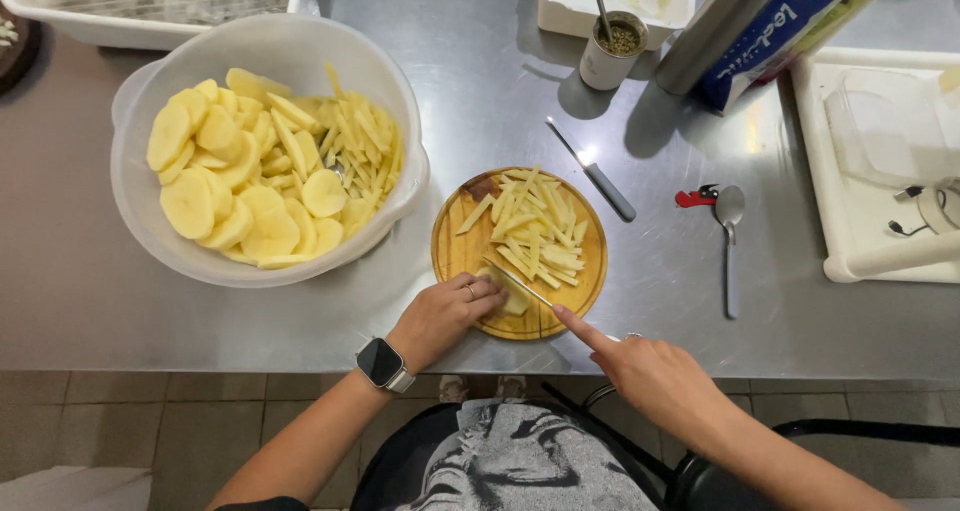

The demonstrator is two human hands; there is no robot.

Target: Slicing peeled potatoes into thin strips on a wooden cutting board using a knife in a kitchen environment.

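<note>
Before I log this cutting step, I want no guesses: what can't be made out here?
Head view:
- Knife handle: hidden inside right hand.
- Potato piece: partly covered by left hand fingers.
- White tray: cut off by right edge.
- Cup contents: too small.

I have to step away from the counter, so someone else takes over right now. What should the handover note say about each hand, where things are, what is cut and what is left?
Left hand: fingers curled, pressing a stack of potato slices onto the round wooden board.
Right hand: grips a knife, forefinger along the blade, edge on the slices.
Done: a pile of potato sticks on the board; more sticks along the right side of the white bowl.
Left: many round slices in the bowl remain uncut.
Nearby: a spare knife and a spoon on the steel counter.
</note>
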